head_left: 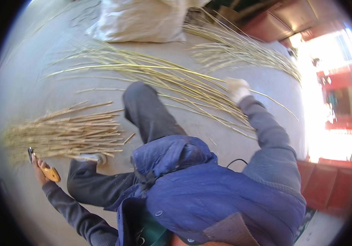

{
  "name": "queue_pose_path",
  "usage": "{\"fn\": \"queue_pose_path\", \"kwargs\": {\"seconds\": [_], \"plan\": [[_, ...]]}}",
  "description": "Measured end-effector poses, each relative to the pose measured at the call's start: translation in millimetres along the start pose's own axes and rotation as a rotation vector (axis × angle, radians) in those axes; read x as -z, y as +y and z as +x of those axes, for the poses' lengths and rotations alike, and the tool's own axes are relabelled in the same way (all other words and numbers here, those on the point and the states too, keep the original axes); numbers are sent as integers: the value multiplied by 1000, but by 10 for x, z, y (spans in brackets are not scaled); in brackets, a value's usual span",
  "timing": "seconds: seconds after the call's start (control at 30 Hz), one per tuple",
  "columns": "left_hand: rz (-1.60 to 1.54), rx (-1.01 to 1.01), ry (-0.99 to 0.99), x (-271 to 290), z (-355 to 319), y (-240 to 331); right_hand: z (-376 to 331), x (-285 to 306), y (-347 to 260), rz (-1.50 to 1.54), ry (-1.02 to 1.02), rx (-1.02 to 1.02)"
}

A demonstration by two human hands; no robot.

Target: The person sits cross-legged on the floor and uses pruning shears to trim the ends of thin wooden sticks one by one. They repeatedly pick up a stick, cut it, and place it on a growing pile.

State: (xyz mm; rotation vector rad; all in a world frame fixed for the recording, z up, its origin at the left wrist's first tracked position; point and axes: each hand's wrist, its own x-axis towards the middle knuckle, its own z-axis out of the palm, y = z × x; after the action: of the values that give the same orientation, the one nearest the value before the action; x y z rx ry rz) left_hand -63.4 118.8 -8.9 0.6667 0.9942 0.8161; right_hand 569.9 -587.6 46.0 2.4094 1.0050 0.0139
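Note:
At the far left, my bare left hand [40, 169] is closed round a hand tool [52, 174] with an orange-yellow handle and a dark metal end; its exact kind is unclear. My right hand [237, 89], in a pale glove, is closed on a long yellow-green stem [143, 67]. The stem runs out on both sides of the glove. Under and beside it, a loose spread of similar stems [184, 84] lies across the floor. A bundle of thicker, tan cut stalks [73, 131] rests near my left hand, its left end blurred.
A large white sack [139, 20] stands at the back. More thin stems [245, 51] lie fanned out at the back right. Red panels [327, 184] flank a bright opening on the right. My bent legs [151, 115] lie between the stalks and the stems.

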Motion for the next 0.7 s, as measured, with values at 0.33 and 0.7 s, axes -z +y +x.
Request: {"fn": "queue_pose_path", "kwargs": {"seconds": [0.33, 0.7], "plan": [[363, 201, -39, -585, 350, -1127, 576, -1340, -1375, 655, -322, -382], [689, 66, -67, 388, 541, -1234, 881, -1373, -1686, 370, -249, -127]]}}
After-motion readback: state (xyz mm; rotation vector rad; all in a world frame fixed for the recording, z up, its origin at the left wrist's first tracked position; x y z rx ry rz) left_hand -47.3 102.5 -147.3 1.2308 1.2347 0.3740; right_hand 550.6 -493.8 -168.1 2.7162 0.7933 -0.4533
